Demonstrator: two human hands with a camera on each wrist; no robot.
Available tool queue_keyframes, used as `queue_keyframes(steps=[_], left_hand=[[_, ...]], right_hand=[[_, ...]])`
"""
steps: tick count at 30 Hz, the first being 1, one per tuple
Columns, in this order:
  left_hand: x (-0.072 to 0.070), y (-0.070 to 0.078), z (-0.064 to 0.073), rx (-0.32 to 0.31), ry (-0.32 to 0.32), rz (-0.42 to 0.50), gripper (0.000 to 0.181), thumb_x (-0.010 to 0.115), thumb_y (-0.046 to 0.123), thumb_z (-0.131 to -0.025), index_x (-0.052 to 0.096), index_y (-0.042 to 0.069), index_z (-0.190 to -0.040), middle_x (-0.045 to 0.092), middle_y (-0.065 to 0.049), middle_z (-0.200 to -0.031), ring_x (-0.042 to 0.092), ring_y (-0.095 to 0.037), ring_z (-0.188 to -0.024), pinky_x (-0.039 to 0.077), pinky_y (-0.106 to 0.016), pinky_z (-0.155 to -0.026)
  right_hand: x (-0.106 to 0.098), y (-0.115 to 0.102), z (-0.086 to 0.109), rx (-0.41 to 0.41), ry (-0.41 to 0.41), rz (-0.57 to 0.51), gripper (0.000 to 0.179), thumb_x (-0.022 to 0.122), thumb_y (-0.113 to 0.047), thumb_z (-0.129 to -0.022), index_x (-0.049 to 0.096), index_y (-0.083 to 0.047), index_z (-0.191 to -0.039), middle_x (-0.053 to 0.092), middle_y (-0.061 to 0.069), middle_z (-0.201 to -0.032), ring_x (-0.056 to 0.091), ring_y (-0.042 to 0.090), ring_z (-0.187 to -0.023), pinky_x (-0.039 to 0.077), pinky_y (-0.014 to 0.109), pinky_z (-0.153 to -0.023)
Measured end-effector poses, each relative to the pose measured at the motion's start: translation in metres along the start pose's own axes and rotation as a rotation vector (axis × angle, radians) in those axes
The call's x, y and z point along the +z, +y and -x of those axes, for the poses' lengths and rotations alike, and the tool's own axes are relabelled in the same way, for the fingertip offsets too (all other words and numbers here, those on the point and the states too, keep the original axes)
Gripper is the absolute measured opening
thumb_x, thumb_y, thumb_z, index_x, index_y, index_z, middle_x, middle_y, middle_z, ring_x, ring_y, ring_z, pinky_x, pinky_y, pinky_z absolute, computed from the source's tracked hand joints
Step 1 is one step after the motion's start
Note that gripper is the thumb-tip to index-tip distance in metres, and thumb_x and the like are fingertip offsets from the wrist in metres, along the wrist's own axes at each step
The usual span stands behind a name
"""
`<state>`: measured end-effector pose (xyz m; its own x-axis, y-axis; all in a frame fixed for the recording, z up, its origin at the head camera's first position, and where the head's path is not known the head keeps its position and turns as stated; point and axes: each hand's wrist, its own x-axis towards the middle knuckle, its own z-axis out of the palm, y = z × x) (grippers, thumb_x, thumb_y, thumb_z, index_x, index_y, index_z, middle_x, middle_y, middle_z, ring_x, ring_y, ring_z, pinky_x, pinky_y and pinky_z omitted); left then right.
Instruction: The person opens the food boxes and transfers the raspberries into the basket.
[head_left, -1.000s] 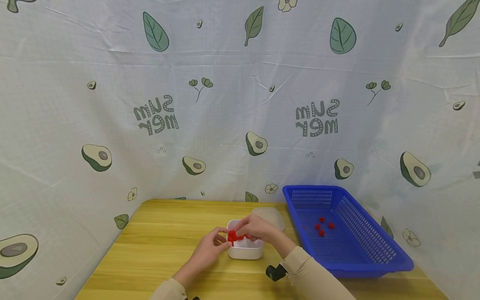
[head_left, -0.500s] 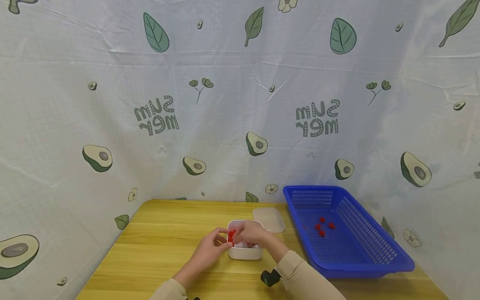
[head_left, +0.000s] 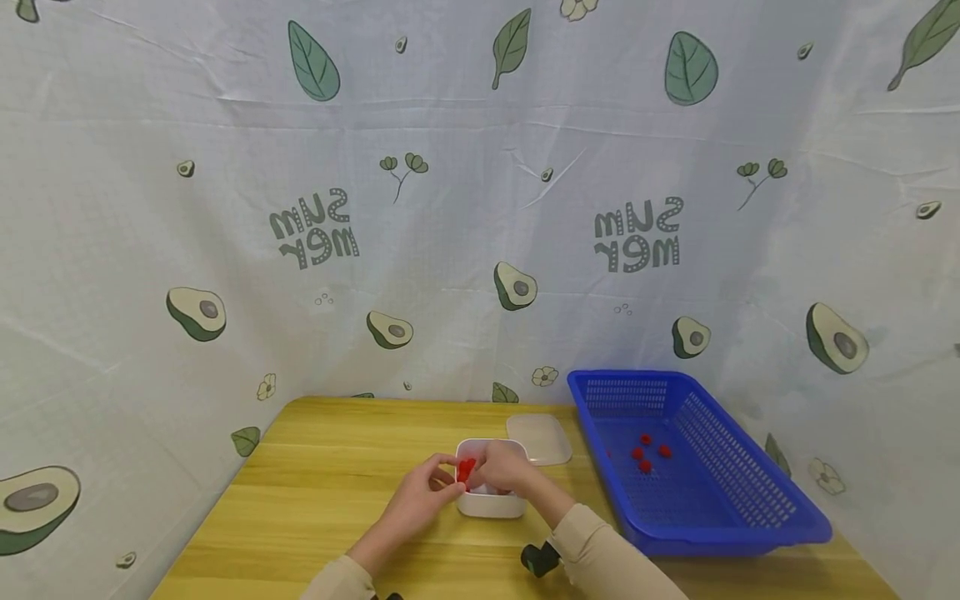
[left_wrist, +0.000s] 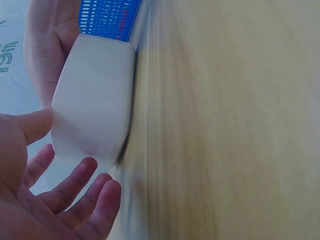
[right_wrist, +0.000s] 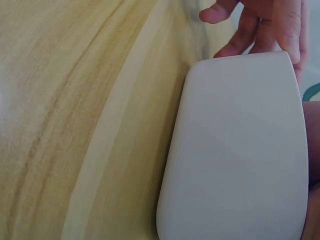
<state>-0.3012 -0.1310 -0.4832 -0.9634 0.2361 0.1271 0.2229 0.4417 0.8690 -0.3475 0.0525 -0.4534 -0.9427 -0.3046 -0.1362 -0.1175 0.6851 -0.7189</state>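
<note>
A white open box (head_left: 491, 505) with rounded corners stands on the wooden table. Small red pieces (head_left: 466, 468) lie against the inside of its left end. My left hand (head_left: 422, 492) holds the box by that end, thumb and forefinger at the rim; in the left wrist view the other fingers (left_wrist: 85, 200) curve around the end, apart from one another. My right hand (head_left: 504, 467) reaches down into the box from the right, fingertips beside the red pieces. The box wall (right_wrist: 240, 145) hides those fingertips in the right wrist view, and I cannot tell whether they pinch a piece.
A blue perforated basket (head_left: 705, 500) stands on the right of the table, with several small red pieces (head_left: 646, 466) on its floor. A pale translucent lid (head_left: 542, 439) lies flat behind the box, near the basket. A patterned curtain (head_left: 450, 217) hangs behind the table.
My right hand has lowered from over the box's back rim into the box, moving slightly left towards the red pieces, uncovering the lid. The left hand stays at the box's left end.
</note>
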Motion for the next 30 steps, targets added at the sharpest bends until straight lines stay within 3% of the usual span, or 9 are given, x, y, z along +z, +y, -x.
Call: queue_keyframes(steps=[11, 22, 30], left_hand=[[-0.0007, 0.0008, -0.0008, -0.001, 0.003, -0.007, 0.041, 0.072, 0.03, -0.094, 0.06, 0.014, -0.13, 0.068, -0.003, -0.104, 0.061, -0.02, -0.092, 0.054, -0.038, -0.08], [-0.0004, 0.0002, 0.0006, -0.01, 0.003, -0.004, 0.042, 0.073, 0.031, -0.093, 0.06, 0.014, -0.13, 0.067, -0.003, -0.105, 0.06, -0.02, -0.092, 0.054, -0.038, -0.08], [-0.0007, -0.0005, 0.0014, 0.002, 0.005, -0.002, 0.042, 0.073, 0.032, -0.093, 0.06, 0.015, -0.129, 0.068, -0.003, -0.104, 0.061, -0.02, -0.092, 0.053, -0.036, -0.079]], right_hand=[[0.001, -0.0049, 0.0034, -0.021, 0.019, 0.051, 0.013, 0.083, -0.013, -0.081, 0.072, -0.007, -0.079, 0.06, 0.002, -0.068, 0.042, 0.015, -0.053, 0.039, 0.024, -0.051], [0.0039, -0.0027, 0.0034, -0.025, 0.03, 0.073, 0.023, 0.084, -0.013, -0.079, 0.069, -0.002, -0.094, 0.059, 0.003, -0.069, 0.046, 0.016, -0.057, 0.042, 0.025, -0.053], [0.005, 0.0004, 0.0013, -0.057, 0.008, 0.101, 0.019, 0.082, -0.017, -0.08, 0.068, -0.006, -0.089, 0.057, 0.0, -0.069, 0.05, 0.016, -0.063, 0.041, 0.026, -0.057]])
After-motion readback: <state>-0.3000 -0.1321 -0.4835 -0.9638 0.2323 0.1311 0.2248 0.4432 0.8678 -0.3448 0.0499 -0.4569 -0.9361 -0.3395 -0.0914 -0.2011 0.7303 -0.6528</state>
